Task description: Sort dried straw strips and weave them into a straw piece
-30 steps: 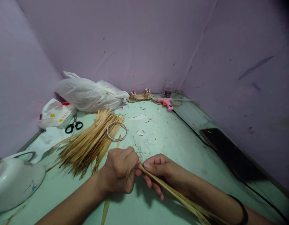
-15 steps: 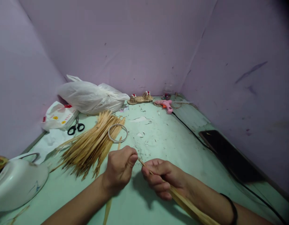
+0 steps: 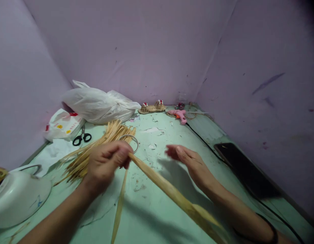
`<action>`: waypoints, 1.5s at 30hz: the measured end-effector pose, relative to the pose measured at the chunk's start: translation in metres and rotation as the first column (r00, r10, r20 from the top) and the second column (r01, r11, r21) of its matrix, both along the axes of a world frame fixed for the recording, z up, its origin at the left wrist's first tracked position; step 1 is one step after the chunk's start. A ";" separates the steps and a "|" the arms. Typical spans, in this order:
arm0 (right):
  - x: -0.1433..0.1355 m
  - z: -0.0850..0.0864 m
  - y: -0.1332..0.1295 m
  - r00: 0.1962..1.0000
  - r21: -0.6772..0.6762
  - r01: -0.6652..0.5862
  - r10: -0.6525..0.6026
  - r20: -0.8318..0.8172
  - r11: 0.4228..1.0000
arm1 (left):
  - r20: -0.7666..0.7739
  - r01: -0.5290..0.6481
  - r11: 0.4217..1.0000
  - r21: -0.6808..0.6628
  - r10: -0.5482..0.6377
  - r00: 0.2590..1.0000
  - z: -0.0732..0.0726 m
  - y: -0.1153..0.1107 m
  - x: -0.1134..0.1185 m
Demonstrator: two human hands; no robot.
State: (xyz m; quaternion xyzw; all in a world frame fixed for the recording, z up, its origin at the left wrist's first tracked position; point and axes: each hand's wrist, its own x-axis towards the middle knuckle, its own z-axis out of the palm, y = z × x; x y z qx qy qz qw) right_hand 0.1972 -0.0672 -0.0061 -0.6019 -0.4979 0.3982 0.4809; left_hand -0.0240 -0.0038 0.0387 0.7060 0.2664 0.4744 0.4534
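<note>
My left hand (image 3: 108,161) is closed in a pinch on one end of a long yellowish dried husk strip (image 3: 167,189). From there the strip slants down to the lower right, widening and folding near the bottom edge. My right hand (image 3: 186,159) is apart from it, fingers stretched out toward the left and a little blurred. Behind my left hand lies a bundle of dried husk strips (image 3: 101,142), partly covered by it. A thin silvery ring (image 3: 137,146) rests at the bundle's right side. Another narrow strip (image 3: 119,206) runs down the table below my left hand.
Black-handled scissors (image 3: 82,138), a white printed packet (image 3: 64,125) and a tied white bag (image 3: 101,105) lie back left. A white bowl (image 3: 24,200) stands left. A small woven piece (image 3: 153,108), a pink glue gun (image 3: 181,116) with cord, and a phone (image 3: 246,169) sit back and right.
My left hand has moved left and up with the strip's end. My right hand has let go of the strip, opened and risen to the right.
</note>
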 end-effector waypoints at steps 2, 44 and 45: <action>0.001 -0.008 0.002 0.887 0.157 0.078 -0.140 0.441 0.985 | 0.227 -0.158 0.984 -0.086 0.174 0.958 0.017 0.010 -0.009; 0.047 0.029 0.137 0.288 -0.071 0.059 0.051 0.956 0.996 | 0.277 -0.362 0.706 -0.609 0.617 0.737 0.032 0.073 -0.028; 0.060 0.030 0.144 0.277 -0.060 0.092 0.032 0.960 0.994 | 0.253 -0.366 0.686 -0.629 0.626 0.738 0.029 0.075 -0.027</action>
